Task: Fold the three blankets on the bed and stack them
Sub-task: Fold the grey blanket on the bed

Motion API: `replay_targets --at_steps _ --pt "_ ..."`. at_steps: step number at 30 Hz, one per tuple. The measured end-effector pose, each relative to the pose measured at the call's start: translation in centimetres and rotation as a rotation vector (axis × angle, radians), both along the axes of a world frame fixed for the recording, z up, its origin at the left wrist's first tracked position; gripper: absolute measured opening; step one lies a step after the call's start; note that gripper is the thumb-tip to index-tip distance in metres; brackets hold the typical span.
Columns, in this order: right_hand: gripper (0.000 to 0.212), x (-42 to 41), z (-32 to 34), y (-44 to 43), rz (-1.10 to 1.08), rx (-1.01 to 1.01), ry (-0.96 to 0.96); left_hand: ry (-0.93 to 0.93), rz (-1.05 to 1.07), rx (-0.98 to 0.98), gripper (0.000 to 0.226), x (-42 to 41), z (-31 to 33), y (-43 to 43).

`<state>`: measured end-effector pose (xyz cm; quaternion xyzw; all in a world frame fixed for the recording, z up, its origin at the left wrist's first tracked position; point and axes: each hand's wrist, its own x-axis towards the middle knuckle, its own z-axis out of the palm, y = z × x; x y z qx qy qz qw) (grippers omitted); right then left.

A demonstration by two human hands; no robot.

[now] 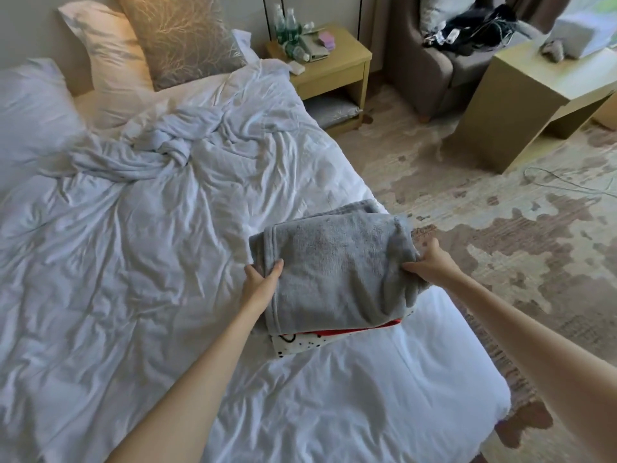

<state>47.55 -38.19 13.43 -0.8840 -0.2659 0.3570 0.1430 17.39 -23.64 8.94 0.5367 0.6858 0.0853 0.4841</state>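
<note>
A folded grey fleece blanket [334, 265] lies on top of a stack near the right edge of the bed [133, 295]. Under it a red blanket [360, 327] shows as a thin edge, and below that a white blanket with black and red marks [300, 344]. My left hand [260, 282] grips the grey blanket's left side, thumb on top. My right hand [430, 262] pinches its right side. A crumpled pale sheet [160, 152] lies bunched toward the head of the bed.
Pillows [180, 35] lean against the headboard. A wooden nightstand [334, 65] with bottles stands by the bed, then a grey armchair [444, 61] and a low wooden table [521, 105]. Patterned carpet [500, 228] lies to the right, with a cable on it.
</note>
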Motion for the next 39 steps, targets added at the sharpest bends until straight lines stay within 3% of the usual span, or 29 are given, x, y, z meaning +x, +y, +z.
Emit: replay_targets --at_steps 5,7,9,13,19,27,33,39 --pt "0.041 -1.5 0.7 1.6 0.051 0.257 -0.417 0.237 -0.092 0.703 0.055 2.4 2.8 -0.2" --pt "0.037 -3.6 1.0 3.1 0.144 0.413 -0.554 0.3 -0.284 0.949 0.047 3.9 3.4 -0.3" --pt "0.044 -5.5 0.5 4.7 0.312 0.505 -0.615 0.366 -0.552 1.04 0.05 5.4 3.1 -0.1" --pt "0.055 -5.7 -3.5 6.0 0.682 0.413 -0.633 0.53 -0.808 1.001 0.055 6.1 0.5 1.6" --pt "0.056 -2.3 -10.2 6.9 0.754 0.352 -0.59 0.573 -0.856 0.937 0.057 4.4 -5.9 3.3" --pt "0.061 -2.0 -16.8 7.7 0.574 0.554 -0.474 0.398 -0.758 0.895 0.055 4.8 -12.3 3.8" --pt "0.06 -2.2 -20.6 6.4 0.224 0.61 -0.456 0.276 -0.666 1.0 0.053 4.8 -16.0 2.8" --pt "0.061 -2.2 -20.7 6.4 0.217 0.59 -0.4 0.286 -0.646 0.958 0.054 5.0 -16.1 2.2"
